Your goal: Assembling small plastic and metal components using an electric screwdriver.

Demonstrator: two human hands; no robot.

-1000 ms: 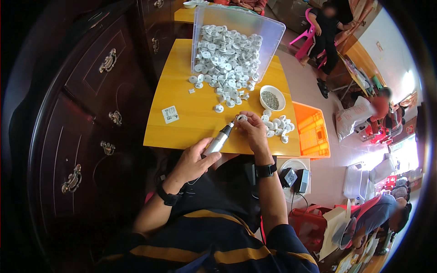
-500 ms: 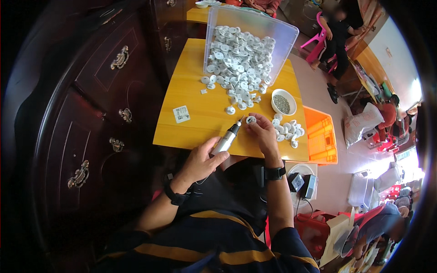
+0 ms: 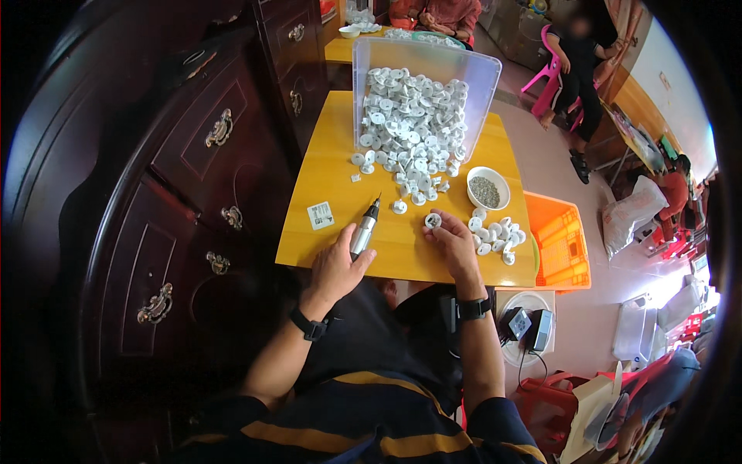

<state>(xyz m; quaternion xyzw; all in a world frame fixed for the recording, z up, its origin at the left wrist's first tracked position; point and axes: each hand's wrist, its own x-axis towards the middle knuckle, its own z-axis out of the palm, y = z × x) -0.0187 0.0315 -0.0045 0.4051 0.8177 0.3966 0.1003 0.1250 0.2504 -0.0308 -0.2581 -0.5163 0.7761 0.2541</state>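
My left hand point(image 3: 337, 265) is closed round a silver and black electric screwdriver point(image 3: 365, 230), its bit slanting up and away over the yellow table point(image 3: 309, 249). Between the fingertips of my right hand point(image 3: 454, 246) is a small round white plastic part point(image 3: 433, 221), its dark-marked face turned up. The screwdriver's tip stands apart from that part. Just right of my right hand lies a cluster of similar white parts point(image 3: 495, 232). Behind it stands a white bowl point(image 3: 488, 187) of tiny metal pieces, seemingly screws. One loose white part point(image 3: 399, 206) lies between my hands, farther back.
A clear plastic bin point(image 3: 425, 56) lies tipped at the back, white parts point(image 3: 413, 116) spilling from it. A printed white card point(image 3: 320, 216) is at the left. An orange crate point(image 3: 563, 243) adjoins the table's right side; dark drawers point(image 3: 193, 155) line the left. Other people sit farther off.
The screwdriver has drawn away from the white part to the left and now points more upright. My right hand still holds the part. The whole view has shifted slightly.
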